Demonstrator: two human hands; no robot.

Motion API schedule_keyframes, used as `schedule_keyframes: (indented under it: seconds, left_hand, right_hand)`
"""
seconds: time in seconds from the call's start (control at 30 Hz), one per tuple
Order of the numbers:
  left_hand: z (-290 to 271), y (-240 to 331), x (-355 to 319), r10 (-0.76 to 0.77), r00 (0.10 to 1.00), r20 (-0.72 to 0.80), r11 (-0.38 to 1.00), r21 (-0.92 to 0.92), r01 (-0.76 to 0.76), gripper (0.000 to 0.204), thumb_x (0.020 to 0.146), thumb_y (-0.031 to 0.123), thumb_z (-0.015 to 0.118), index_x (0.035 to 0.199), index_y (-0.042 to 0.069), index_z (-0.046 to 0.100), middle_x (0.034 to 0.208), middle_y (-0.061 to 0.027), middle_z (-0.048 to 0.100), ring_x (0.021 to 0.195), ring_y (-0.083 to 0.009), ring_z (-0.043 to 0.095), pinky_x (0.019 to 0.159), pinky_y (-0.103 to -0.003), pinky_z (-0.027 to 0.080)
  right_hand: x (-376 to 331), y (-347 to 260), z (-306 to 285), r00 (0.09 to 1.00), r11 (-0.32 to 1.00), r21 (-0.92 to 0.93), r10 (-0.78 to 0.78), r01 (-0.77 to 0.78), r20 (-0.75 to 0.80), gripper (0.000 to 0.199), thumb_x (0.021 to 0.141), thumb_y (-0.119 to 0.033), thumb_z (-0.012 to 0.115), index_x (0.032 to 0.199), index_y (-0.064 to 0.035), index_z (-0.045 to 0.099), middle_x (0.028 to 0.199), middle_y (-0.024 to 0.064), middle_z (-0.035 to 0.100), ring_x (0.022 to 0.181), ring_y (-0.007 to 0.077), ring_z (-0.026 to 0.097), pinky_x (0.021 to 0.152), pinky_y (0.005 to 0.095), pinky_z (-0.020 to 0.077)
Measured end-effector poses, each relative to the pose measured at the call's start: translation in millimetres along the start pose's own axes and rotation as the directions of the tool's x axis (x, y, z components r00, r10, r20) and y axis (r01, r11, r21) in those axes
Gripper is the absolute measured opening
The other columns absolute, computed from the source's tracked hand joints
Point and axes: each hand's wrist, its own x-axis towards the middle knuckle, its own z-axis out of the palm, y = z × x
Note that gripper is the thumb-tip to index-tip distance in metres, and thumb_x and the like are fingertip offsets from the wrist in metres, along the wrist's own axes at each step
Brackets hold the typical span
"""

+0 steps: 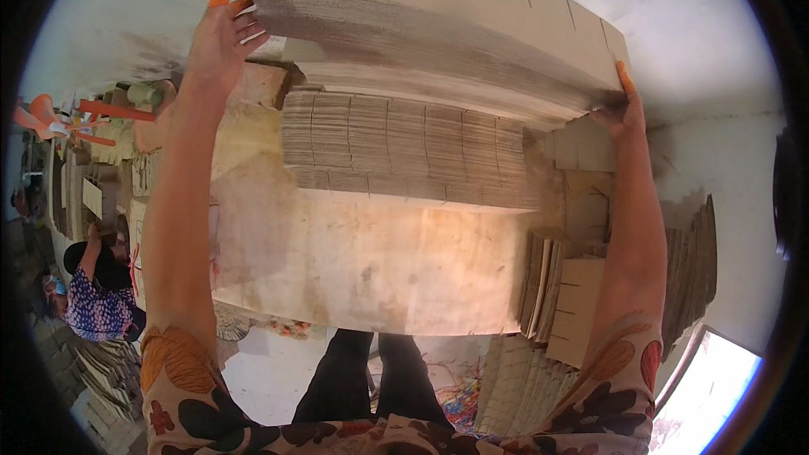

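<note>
A tall stack of slotted cardboard divider sheets (438, 42) stands at the far side of the table, its slits showing along the top sheet. My left hand (223, 38) is at the stack's left end, fingers spread, with orange covers on the thumb and a fingertip. At the right end my right hand (622, 109) grips the corner of the stack; its orange-covered thumb lies up along the end and its fingers are partly hidden. Nearer to me, a lower block of slotted cardboard strips (404, 147) lies on the wooden table (362, 261), slit edges facing up.
More cardboard pieces (577, 295) stand at the table's right. An orange fan (55, 122) is at the far left. Below it, another person (99, 291) in a patterned top works among cardboard piles. Colourful strings (463, 396) lie on the floor near my legs.
</note>
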Motion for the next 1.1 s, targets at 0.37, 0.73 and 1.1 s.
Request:
schedule_keyframes:
  seconds: [0.37,0.73,1.1]
  left_hand:
    - [16.9,-0.1,-59.2,-0.074,0.986,0.150,0.961,-0.252,0.110,0.064,0.086,0.034,0.055,0.142,0.021,0.026,0.143,-0.0132,0.031,0.127,-0.0373,0.035,0.100,-0.056,0.037]
    - [-160.1,-80.8,-141.3,0.184,0.982,-0.051,0.961,-0.199,-0.190,0.051,0.084,0.024,0.053,0.130,0.005,0.042,0.126,-0.0090,0.049,0.117,-0.0286,0.047,0.098,-0.050,0.041]
    - [-235.8,-136.8,-338.1,-0.313,0.923,-0.225,0.837,0.394,0.379,0.067,0.076,0.013,0.058,0.138,0.005,0.032,0.135,-0.0129,0.042,0.125,-0.0309,0.040,0.102,-0.044,0.035]
  right_hand:
    - [2.4,1.4,-14.1,0.995,0.995,-0.036,0.093,-0.095,-0.047,0.084,0.074,-0.043,0.072,0.138,-0.0056,0.033,0.142,0.0153,0.033,0.125,0.0357,0.037,0.099,0.0582,0.0301]
    - [-113.4,38.6,-45.4,0.850,0.767,0.370,-0.438,0.524,-0.293,0.047,0.088,-0.046,0.056,0.122,-0.0143,0.053,0.120,0.0003,0.056,0.109,0.0190,0.052,0.092,0.0360,0.0450]
    - [-255.5,201.8,-88.7,0.793,0.898,0.185,-0.238,0.400,-0.561,0.074,0.088,-0.065,0.034,0.144,-0.0169,0.023,0.148,0.0066,0.026,0.134,0.0282,0.026,0.109,0.0494,0.0225]
